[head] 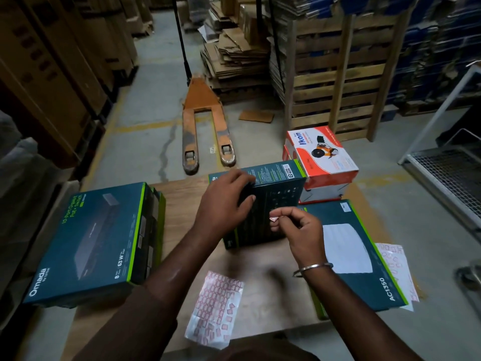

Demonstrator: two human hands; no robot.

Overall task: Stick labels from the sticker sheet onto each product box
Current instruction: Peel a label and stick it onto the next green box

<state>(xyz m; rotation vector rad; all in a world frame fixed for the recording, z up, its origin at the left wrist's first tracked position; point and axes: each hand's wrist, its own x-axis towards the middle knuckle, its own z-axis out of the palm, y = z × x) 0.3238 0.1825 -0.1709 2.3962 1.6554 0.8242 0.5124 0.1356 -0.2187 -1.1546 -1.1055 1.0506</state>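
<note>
Left hand [223,201]: curled over the near edge of the dark product box [270,201], gripping it.
Right hand [299,230]: pinching a small red label [273,218], seemingly just at the box face.
Sticker sheet [216,303]: flat on the desk [182,204], near edge.
Omada box [88,243]: left, well apart.

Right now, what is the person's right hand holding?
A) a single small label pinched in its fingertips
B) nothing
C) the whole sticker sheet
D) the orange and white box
A: the right hand pinches one small label in front of the dark product box that the left hand steadies, while the sticker sheet lies on the table.
</note>
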